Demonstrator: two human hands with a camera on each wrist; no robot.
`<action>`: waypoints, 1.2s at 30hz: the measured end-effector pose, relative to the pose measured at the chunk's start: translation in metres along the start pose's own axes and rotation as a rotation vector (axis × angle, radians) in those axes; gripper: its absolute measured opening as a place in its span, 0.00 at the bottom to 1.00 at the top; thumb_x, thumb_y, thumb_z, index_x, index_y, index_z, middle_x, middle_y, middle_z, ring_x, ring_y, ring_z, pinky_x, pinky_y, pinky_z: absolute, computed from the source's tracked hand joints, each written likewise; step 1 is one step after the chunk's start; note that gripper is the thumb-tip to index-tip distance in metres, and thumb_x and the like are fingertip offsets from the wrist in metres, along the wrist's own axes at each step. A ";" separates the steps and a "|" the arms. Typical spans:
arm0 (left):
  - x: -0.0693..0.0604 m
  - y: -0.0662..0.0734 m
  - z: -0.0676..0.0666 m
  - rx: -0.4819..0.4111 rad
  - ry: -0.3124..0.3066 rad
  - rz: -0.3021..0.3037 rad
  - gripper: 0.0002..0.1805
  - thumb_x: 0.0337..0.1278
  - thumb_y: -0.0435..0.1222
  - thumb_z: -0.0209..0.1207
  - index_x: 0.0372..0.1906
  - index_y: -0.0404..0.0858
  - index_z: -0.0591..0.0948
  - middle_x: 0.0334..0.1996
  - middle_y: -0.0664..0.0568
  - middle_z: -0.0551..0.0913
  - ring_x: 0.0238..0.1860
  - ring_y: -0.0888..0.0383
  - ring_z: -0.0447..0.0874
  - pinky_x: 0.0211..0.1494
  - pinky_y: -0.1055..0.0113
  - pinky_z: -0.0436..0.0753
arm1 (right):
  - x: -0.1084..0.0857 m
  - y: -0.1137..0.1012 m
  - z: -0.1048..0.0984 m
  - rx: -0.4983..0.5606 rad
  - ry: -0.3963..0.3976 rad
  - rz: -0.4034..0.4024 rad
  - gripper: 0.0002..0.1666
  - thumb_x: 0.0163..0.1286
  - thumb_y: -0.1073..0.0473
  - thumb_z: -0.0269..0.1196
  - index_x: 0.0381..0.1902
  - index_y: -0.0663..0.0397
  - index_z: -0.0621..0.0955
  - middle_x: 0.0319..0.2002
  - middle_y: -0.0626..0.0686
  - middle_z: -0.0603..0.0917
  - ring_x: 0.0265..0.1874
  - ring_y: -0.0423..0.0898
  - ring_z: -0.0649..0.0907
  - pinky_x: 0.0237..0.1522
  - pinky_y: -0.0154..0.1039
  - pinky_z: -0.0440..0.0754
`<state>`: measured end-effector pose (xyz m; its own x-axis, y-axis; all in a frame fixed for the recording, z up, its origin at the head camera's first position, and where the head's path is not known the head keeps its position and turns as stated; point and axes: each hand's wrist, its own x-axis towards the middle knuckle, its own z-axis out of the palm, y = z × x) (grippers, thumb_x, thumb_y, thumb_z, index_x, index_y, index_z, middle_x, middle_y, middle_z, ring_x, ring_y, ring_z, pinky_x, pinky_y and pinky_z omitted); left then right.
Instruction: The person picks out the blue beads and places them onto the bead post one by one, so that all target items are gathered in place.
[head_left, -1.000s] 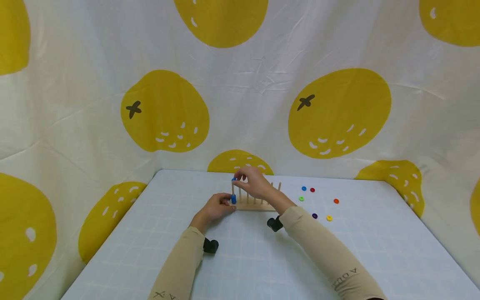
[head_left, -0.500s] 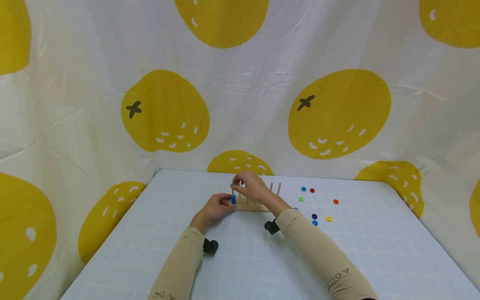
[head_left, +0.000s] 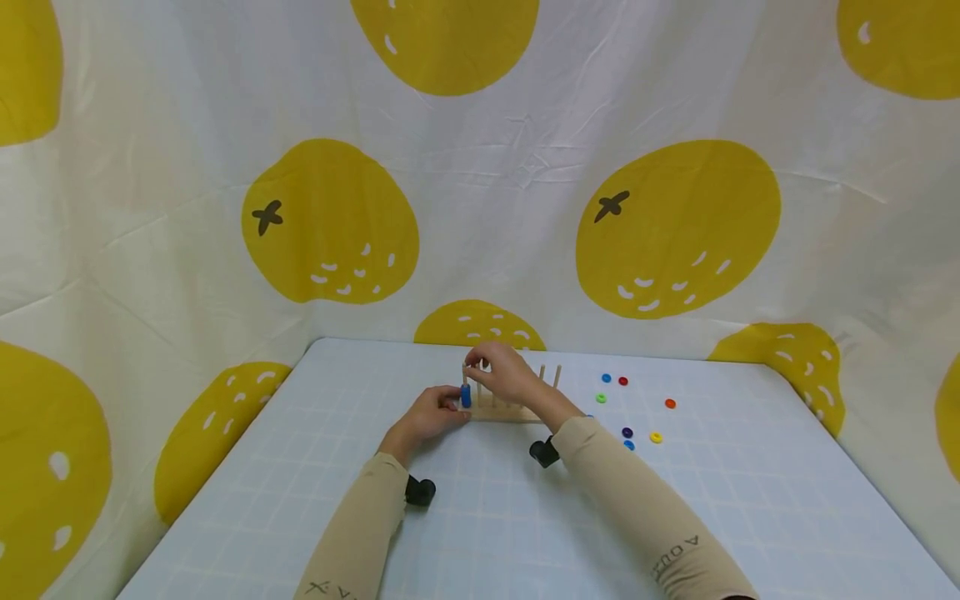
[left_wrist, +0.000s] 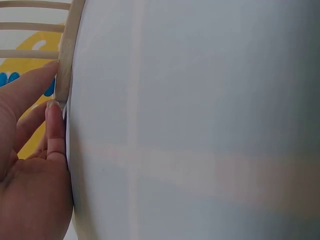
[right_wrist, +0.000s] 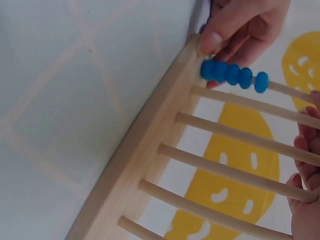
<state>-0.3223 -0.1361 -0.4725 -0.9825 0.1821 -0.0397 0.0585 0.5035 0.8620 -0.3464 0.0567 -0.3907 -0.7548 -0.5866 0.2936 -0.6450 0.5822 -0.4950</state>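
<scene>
A wooden peg rack [head_left: 502, 413] stands on the table, its upright pegs in a row. Several blue beads [right_wrist: 226, 73] are threaded on the leftmost peg; the topmost sits slightly apart from those below. My left hand [head_left: 431, 414] grips the left end of the rack's base between thumb and fingers, as the left wrist view shows too. At the top of the bead-bearing peg is my right hand [head_left: 507, 375], fingers loosely bent and no bead visible in them. In the right wrist view, only part of that hand shows, at the right edge.
Loose rings lie right of the rack: a red one [head_left: 623, 381], a green one [head_left: 602, 398], an orange one [head_left: 671, 403], a purple one [head_left: 627, 432], a yellow one [head_left: 656, 437] and several blue ones [head_left: 607, 378]. A patterned curtain [head_left: 495, 225] hangs behind the table.
The blue bead at the peg's top has left the right hand's fingertips and slid down to the stack. The right forearm shifted slightly left, uncovering blue rings. The left hand stayed put.
</scene>
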 end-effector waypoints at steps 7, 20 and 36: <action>0.000 0.001 0.000 0.017 0.002 -0.008 0.25 0.59 0.36 0.71 0.61 0.34 0.81 0.32 0.49 0.79 0.36 0.53 0.74 0.41 0.63 0.73 | -0.005 -0.002 -0.011 0.045 0.026 -0.043 0.10 0.76 0.61 0.62 0.49 0.61 0.85 0.45 0.54 0.86 0.43 0.49 0.80 0.50 0.47 0.80; -0.003 0.003 0.002 -0.004 0.033 -0.021 0.26 0.58 0.35 0.72 0.61 0.33 0.81 0.33 0.49 0.79 0.36 0.54 0.74 0.42 0.64 0.72 | -0.044 0.017 -0.044 0.068 0.111 -0.030 0.08 0.77 0.62 0.61 0.49 0.56 0.84 0.47 0.53 0.84 0.47 0.51 0.80 0.50 0.53 0.80; -0.006 0.006 0.001 -0.018 0.021 -0.023 0.27 0.59 0.36 0.71 0.62 0.33 0.80 0.35 0.49 0.79 0.38 0.54 0.74 0.44 0.63 0.73 | -0.103 0.086 -0.089 -0.020 0.219 0.115 0.11 0.77 0.61 0.61 0.51 0.60 0.83 0.45 0.56 0.84 0.46 0.53 0.80 0.48 0.55 0.79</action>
<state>-0.3159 -0.1334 -0.4681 -0.9870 0.1528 -0.0489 0.0330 0.4918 0.8701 -0.3344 0.2173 -0.3903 -0.8301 -0.3806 0.4075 -0.5536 0.6503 -0.5203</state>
